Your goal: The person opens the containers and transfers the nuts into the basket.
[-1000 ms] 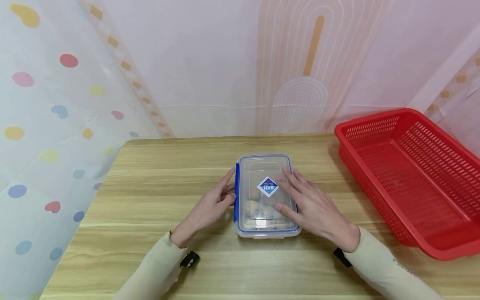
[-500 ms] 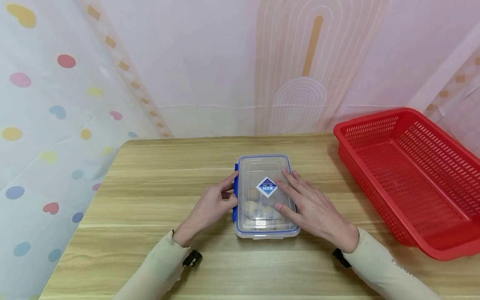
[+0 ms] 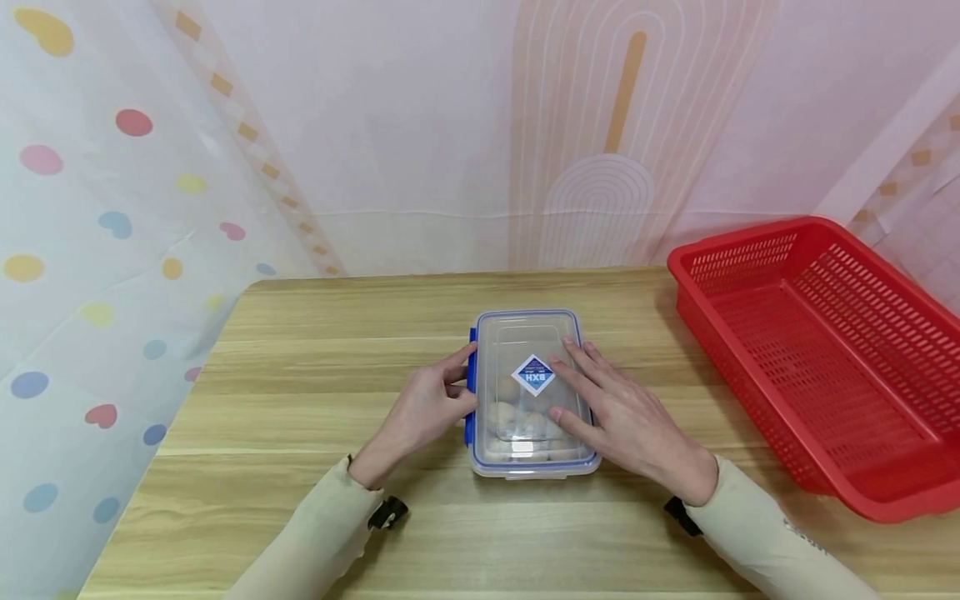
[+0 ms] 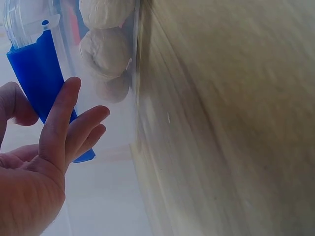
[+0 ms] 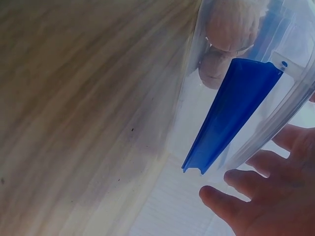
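A clear plastic food storage box [image 3: 532, 329] with a blue-edged lid and a diamond sticker lies on the table. Through its walls I see several round, pale, wrinkled pieces [image 4: 106, 54]. At the box's left side, my left hand [image 3: 427, 408] has its thumb and fingers about the blue side latch [image 4: 34, 69], fingertips up at the lid's edge. My right hand [image 3: 641, 429] rests on the right part of the lid with spread fingers. In the right wrist view, another blue latch [image 5: 234, 110] slants down and outward from the box's side.
A red perforated plastic basket [image 3: 750, 379] stands to the right of the right hand. The wooden table [image 3: 315, 333] reaches back to a patterned cloth backdrop [image 3: 420, 150], with more spotted cloth at the left.
My left thumb and index finger have moved slightly right, from beside the latch onto the lid's edge. The right hand keeps its place on the lid.
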The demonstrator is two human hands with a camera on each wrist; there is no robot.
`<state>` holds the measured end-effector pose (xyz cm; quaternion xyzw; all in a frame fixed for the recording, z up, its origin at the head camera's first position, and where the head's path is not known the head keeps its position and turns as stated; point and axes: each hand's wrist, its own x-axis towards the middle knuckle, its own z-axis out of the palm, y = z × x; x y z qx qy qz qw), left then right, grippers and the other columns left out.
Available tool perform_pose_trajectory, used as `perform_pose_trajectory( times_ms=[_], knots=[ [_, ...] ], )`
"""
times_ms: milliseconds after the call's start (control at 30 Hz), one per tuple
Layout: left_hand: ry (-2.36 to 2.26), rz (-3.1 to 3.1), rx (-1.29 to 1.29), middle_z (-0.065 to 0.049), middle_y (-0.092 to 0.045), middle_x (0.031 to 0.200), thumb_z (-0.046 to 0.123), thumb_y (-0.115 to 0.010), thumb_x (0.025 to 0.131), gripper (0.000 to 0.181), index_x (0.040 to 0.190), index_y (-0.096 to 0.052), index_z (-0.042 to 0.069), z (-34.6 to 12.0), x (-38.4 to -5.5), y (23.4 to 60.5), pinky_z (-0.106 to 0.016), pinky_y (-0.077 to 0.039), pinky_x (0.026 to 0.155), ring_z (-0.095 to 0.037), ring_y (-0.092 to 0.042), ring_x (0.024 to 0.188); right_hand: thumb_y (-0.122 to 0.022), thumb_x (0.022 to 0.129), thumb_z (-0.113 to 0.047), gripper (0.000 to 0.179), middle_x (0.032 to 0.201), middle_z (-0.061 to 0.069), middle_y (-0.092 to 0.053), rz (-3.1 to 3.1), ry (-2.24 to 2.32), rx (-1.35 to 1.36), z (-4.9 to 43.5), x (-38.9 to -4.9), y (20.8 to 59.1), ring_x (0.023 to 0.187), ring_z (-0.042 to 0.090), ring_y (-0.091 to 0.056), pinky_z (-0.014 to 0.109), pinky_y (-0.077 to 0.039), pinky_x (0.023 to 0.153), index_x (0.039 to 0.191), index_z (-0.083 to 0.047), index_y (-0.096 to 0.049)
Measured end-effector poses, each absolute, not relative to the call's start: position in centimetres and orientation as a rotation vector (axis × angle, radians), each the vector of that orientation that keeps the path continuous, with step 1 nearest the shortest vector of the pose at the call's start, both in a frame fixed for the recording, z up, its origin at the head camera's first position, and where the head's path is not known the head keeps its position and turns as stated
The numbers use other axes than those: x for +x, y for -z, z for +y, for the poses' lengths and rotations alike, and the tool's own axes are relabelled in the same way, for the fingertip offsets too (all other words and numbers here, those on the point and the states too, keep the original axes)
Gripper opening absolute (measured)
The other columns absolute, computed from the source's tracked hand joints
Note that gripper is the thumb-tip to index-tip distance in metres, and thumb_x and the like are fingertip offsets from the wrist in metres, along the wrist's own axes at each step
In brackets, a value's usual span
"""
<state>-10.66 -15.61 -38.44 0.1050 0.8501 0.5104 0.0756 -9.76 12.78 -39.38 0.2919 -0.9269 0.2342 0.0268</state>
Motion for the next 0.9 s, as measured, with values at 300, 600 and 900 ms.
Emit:
perform_pose_trajectory(
  times_ms=[300, 600, 900],
  knots=[
    [-1.617, 2.466, 0.24, -0.026, -0.069, 0.125, -0.014, -0.054, 0.086, 0.071, 0.154, -0.045, 0.0, -16.6, -10.8, 39.3, -0.016, -0.05, 0.057, -0.01, -0.055, 0.066, -0.065, 0.1, -0.051, 0.071, 0.169, 0.011, -0.027, -2.873, -0.743, 0.9, 13.0, -9.8, 39.2, 0.154, 0.037, -0.027, 0.057, -0.036, 0.118, 0.157, -0.013, -0.047],
    [-1.67, 2.283, 0.254, -0.032, -0.052, 0.146, -0.005, -0.049, 0.098, 0.064, 0.16, -0.038, 0.006, -17.4, -10.8, 39.3, -0.035, -0.063, 0.084, -0.035, -0.069, 0.114, -0.064, 0.1, -0.051, 0.072, 0.17, 0.011, -0.026, -2.888, -0.745, 0.894, 13.0, -9.8, 39.1, 0.155, 0.039, -0.025, 0.058, -0.035, 0.118, 0.158, -0.014, -0.045],
    [-1.633, 2.265, 0.3, -0.028, -0.055, 0.137, 0.004, -0.052, 0.102, 0.063, 0.162, -0.034, 0.008, -18.1, -10.7, 39.5, -0.035, -0.062, 0.086, -0.037, -0.067, 0.116, -0.065, 0.099, -0.051, 0.072, 0.17, 0.011, -0.024, -2.899, -0.749, 0.893, 13.0, -9.8, 39.1, 0.155, 0.039, -0.024, 0.058, -0.035, 0.118, 0.159, -0.015, -0.044]
  ],
)
